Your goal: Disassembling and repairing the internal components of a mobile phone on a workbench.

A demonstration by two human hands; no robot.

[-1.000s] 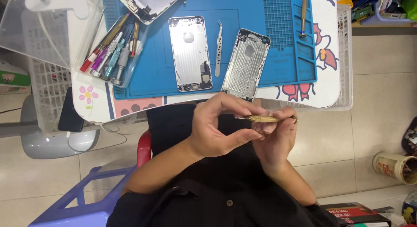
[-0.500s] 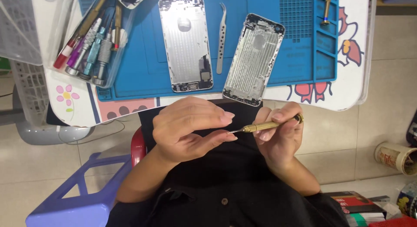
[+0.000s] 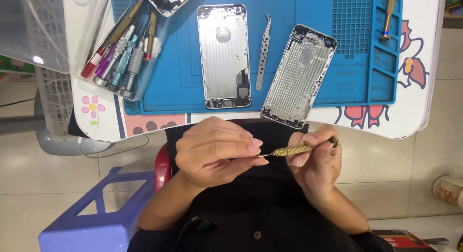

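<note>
My right hand grips a slim brass screwdriver held level over my lap, its tip pointing left. My left hand pinches at that tip with thumb and fingertips; whatever sits between them is too small to see. Both hands hover below the table edge, above my black shirt. On the blue work mat lie two bare metal phone housings, one upright and one tilted, with steel tweezers between them.
A clear tray of several screwdrivers sits at the mat's left. Another brass screwdriver lies at the mat's right. A phone part is at the top. A white basket stands left, a purple stool below.
The view has shifted so the table sits lower in frame. My hands stay together on the screwdriver, which has tipped slightly so its tip points lower left.
</note>
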